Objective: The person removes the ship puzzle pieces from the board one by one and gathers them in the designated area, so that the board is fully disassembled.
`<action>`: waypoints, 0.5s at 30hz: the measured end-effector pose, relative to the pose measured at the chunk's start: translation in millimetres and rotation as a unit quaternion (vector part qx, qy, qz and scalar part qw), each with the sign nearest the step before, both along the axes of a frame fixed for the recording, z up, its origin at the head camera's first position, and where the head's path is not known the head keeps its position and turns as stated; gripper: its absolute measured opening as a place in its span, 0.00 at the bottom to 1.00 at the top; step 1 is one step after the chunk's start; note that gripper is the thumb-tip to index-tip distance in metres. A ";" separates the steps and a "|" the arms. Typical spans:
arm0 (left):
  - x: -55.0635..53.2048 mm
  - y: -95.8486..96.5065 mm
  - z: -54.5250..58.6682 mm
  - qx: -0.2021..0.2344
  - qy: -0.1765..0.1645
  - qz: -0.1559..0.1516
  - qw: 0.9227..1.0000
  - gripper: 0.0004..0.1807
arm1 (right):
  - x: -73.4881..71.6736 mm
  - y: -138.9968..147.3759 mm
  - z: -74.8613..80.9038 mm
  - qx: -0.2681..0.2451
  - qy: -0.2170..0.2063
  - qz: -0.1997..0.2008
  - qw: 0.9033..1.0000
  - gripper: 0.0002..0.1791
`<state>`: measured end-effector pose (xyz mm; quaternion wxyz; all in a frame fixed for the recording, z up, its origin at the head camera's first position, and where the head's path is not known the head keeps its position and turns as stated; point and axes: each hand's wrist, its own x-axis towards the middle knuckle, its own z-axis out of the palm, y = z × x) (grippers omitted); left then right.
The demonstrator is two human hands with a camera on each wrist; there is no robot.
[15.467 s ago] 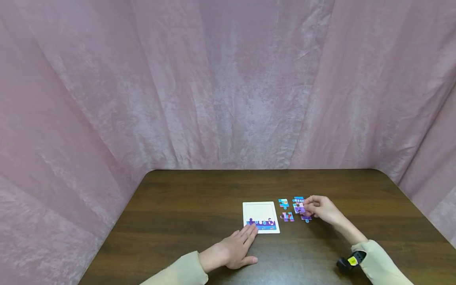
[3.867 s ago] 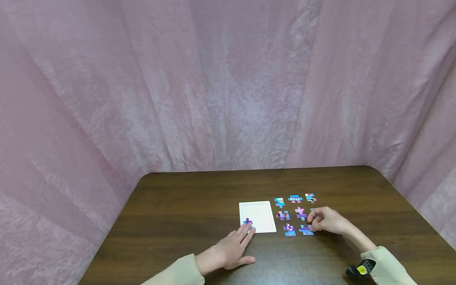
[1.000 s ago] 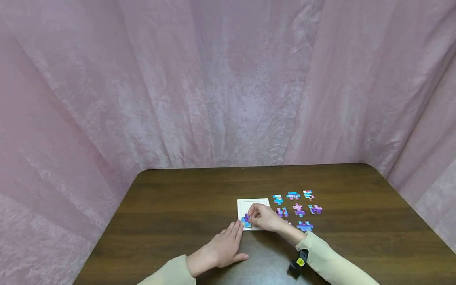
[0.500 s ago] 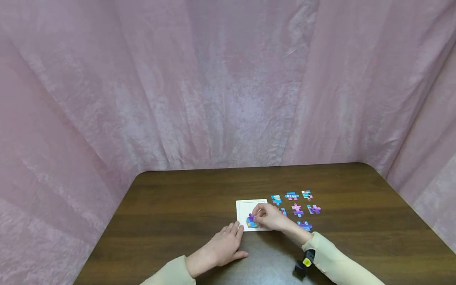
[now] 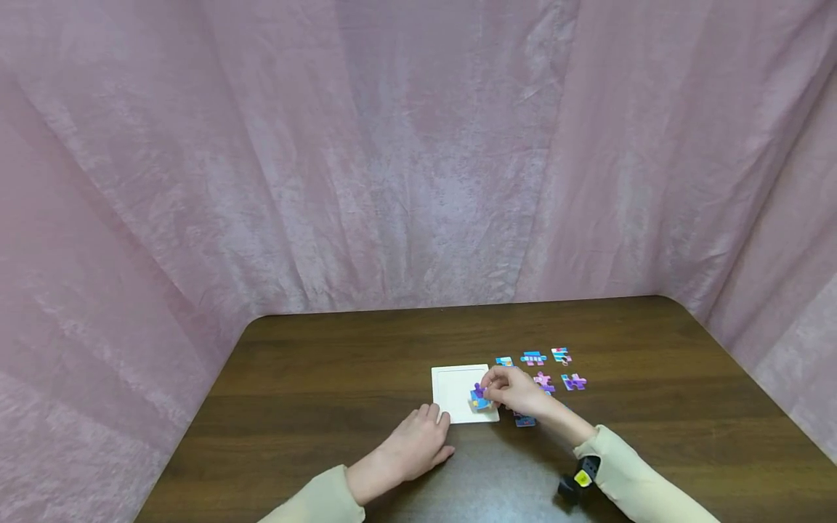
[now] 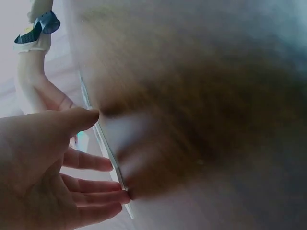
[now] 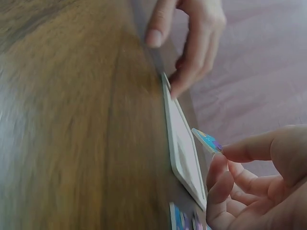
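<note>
My right hand (image 5: 513,390) pinches a blue and purple puzzle piece (image 5: 480,399) between thumb and fingertips. In the right wrist view the puzzle piece (image 7: 207,140) is tilted and raised above the white puzzle tray (image 7: 184,146). From the head, it overlaps the right part of the puzzle tray (image 5: 451,388), whose visible floor is bare. My left hand (image 5: 415,439) touches the tray's near left corner with its fingertips, thumb apart on the table side. The left wrist view has the left hand's fingers (image 6: 91,187) lightly bent along the tray's edge.
Several loose puzzle pieces (image 5: 533,358) lie to the right of the tray, some partly hidden by my right hand and forearm. A brown wooden table (image 5: 340,363) carries everything, and a pink curtain (image 5: 418,181) hangs behind its far edge.
Earlier a row of pieces lay in the tray, then only one in its near left corner. My right hand has taken that piece and carried it right. More pieces lie beside the tray.
</note>
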<state>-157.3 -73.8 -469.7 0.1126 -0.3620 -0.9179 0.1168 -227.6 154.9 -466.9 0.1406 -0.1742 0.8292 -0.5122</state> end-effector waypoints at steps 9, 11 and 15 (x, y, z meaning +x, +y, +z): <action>3.0 -5.6 -0.6 -0.015 -0.097 0.031 0.995 0.32 | -1.2 38.3 7.4 0.007 -0.026 -0.025 0.999 0.09; 3.8 -5.3 -0.6 -0.013 -0.106 0.036 0.994 0.32 | -1.4 47.0 9.2 0.009 -0.036 -0.033 0.999 0.11; 6.3 -4.3 0.3 -0.009 -0.122 0.044 0.991 0.34 | -0.3 63.0 10.1 0.014 -0.047 -0.044 0.998 0.12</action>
